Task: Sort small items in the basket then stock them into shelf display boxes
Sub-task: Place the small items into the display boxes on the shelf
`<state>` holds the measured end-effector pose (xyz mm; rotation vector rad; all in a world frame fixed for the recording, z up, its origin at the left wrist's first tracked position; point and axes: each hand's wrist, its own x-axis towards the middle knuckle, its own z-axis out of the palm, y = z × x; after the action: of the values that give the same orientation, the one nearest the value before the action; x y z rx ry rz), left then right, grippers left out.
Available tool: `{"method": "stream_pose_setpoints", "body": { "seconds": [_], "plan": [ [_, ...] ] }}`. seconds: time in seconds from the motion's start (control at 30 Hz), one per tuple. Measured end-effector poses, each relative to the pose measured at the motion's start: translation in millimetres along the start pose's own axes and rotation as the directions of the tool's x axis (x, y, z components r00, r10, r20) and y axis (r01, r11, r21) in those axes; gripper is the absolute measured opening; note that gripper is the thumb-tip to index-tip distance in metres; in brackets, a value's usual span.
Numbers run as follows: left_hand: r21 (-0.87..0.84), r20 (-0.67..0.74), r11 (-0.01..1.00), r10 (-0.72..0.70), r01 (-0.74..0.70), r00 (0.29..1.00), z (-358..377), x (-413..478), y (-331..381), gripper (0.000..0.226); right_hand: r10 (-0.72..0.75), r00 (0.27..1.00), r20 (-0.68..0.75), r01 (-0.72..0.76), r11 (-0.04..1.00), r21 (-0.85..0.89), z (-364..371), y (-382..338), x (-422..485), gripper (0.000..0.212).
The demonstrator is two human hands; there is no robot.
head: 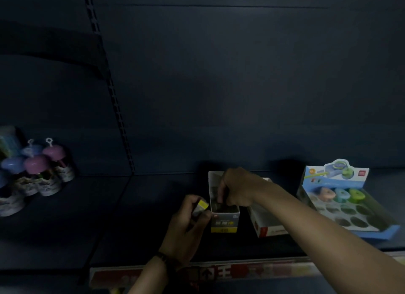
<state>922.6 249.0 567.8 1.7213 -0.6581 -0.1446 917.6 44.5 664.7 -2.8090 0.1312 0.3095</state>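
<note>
Grips a small grey carton with a yellow end (200,207) in the left hand (188,225), fingers curled round it, just beside the left wall of the tall white open-topped cardboard display box with a yellow front strip (224,222). Dips the right hand (235,187) into that box from above, fingertips bent down among dark items inside (too dim to tell whether pinching one). Sits on the dark blue metal shelf (153,206), a flat white carton with a red end (267,225) just to the right.
</note>
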Motion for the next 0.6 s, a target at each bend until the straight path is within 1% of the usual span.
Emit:
{"method": "stream_pose_setpoints", "body": {
  "seconds": [0.07, 0.23, 0.3, 0.37, 0.43, 0.5, 0.6],
  "plan": [
    [0.011, 0.005, 1.000, -0.002, 0.002, 1.000, 0, 0, -1, 0.004, -0.002, 1.000, -0.013, 0.001, 0.999, -0.039, -1, -3, 2, 0.024],
    [0.006, 0.008, 1.000, 0.027, -0.027, 1.000, 0, 1, -4, 0.006, -0.013, 1.000, -0.018, 0.010, 0.987, -0.159, -3, -11, 5, 0.024],
    [-0.029, 0.026, 0.999, 0.039, -0.038, 0.999, 0, 0, -2, 0.016, -0.034, 0.999, 0.002, 0.034, 0.981, -0.192, -4, -12, 5, 0.025],
    [-0.023, 0.036, 0.999, 0.048, -0.047, 0.998, -1, -1, -3, 0.029, -0.055, 0.998, 0.016, 0.057, 0.971, -0.233, -5, -13, 5, 0.026],
    [-0.005, 0.027, 0.999, 0.052, -0.052, 0.998, -1, -2, -4, 0.033, -0.067, 0.998, -0.006, 0.064, 0.971, -0.229, -3, -11, 6, 0.025],
    [-0.023, 0.017, 0.999, 0.036, -0.035, 0.999, -2, -2, -4, 0.032, -0.059, 0.998, -0.031, 0.053, 0.982, -0.183, 2, -8, 7, 0.024],
    [-0.038, 0.029, 0.999, 0.008, -0.007, 1.000, -2, -2, -2, 0.029, -0.039, 0.999, 0.005, 0.039, 0.992, -0.119, 4, -3, 6, 0.029]
  ]
}}
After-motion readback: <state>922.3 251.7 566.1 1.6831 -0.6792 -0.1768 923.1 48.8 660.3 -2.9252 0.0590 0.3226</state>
